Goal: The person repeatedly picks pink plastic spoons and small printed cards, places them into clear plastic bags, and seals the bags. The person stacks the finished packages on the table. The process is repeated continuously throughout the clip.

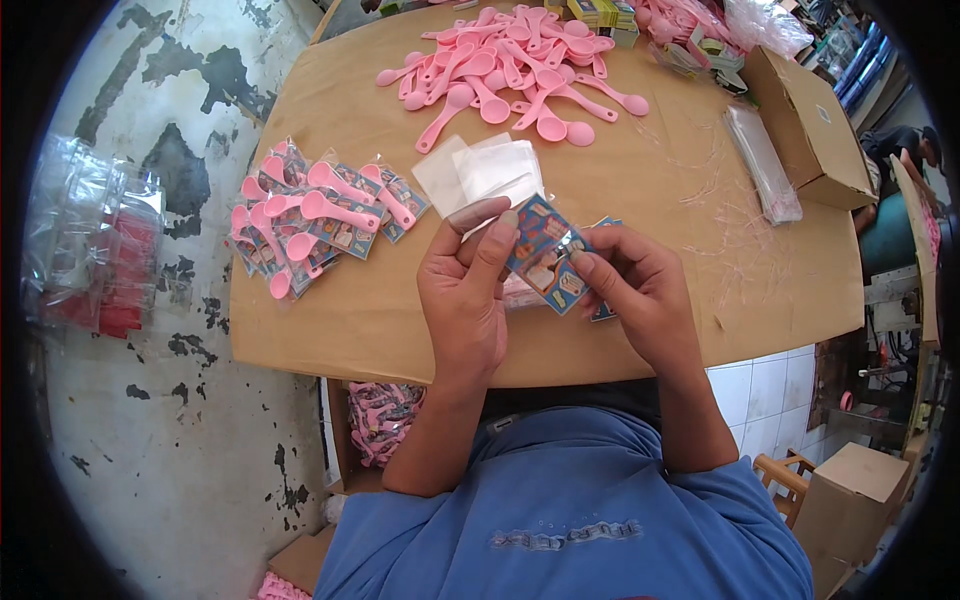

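Card [546, 258], blue, printed: held at frame centre, pinched between left hand [463, 285] and right hand [645, 290]. Spoons [508, 66], pink: heaped at upper centre. Bagged spoons [318, 207]: piled left of centre.

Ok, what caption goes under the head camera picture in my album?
Left hand and right hand hold a printed card, bagged spoons at left, heaped pink spoons beyond.
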`<state>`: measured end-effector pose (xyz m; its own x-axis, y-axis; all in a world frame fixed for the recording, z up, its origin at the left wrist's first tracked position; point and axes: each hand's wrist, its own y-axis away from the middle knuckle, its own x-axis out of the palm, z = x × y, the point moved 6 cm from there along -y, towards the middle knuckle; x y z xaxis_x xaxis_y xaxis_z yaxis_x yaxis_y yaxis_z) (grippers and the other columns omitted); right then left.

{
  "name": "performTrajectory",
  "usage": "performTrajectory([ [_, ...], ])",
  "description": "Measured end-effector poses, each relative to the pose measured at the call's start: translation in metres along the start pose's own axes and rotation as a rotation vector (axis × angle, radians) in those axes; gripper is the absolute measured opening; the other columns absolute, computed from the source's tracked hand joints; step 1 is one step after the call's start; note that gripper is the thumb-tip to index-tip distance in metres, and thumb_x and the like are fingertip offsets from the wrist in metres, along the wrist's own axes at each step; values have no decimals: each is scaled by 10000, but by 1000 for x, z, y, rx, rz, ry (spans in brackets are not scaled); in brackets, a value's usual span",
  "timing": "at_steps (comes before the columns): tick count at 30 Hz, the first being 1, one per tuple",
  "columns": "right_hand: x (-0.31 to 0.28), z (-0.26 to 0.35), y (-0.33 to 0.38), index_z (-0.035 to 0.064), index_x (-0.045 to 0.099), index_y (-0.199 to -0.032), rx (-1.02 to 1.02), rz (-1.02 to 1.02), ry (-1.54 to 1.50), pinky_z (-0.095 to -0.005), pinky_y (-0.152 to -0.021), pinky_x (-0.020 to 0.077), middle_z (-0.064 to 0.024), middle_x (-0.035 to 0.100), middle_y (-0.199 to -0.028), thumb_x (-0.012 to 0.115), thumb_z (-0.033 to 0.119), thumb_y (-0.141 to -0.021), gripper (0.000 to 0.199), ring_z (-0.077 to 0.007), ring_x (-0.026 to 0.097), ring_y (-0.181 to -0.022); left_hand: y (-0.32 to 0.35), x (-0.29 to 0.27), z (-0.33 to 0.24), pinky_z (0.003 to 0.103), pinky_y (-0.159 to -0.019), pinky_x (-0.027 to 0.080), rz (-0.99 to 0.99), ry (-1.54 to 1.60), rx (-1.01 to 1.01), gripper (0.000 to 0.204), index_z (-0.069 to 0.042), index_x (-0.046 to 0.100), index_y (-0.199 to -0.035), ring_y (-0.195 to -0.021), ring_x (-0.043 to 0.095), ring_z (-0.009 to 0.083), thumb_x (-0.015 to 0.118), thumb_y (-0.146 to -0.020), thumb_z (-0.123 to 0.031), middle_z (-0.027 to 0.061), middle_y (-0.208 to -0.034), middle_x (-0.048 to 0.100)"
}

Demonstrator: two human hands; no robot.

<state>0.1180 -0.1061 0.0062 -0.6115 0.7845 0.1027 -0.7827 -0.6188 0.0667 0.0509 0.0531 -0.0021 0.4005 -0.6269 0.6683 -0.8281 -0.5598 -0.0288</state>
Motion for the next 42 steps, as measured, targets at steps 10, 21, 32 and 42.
performTrajectory([
  [10,3,6,-10,-8,606,-1165,-199,-125,-275,-223,-697,551,-59,701,-972,695,104,-991,225,-84,673,-836,15,21,11,270,-886,550,106,-102,-28,345,43,611,-1310,-1012,684,113,687,-993,-73,106,-1139,736],
  [21,16,-2,1,-24,653,-1134,-167,-52,-240,-215,-621,515,-36,693,-906,666,138,-1016,201,-79,658,-826,13,43,-10,391,-1093,485,177,126,9,536,-22,381,-1532,-1295,595,265,569,-1031,-51,221,-1407,584],
  [32,20,-10,16,25,607,-1037,-67,-41,-294,-213,-619,472,-10,657,-863,691,93,-992,117,-61,612,-744,4,40,-5,411,-987,579,285,341,39,570,-104,263,-1580,-1133,679,258,506,-1066,-83,220,-1242,650],
  [42,29,-13,9,58,531,-1022,-149,-79,-234,-197,-574,441,-2,615,-893,675,103,-996,153,-39,564,-714,12,40,2,387,-893,607,298,309,20,528,-64,278,-1563,-960,683,212,492,-1093,-173,135,-1064,638],
])
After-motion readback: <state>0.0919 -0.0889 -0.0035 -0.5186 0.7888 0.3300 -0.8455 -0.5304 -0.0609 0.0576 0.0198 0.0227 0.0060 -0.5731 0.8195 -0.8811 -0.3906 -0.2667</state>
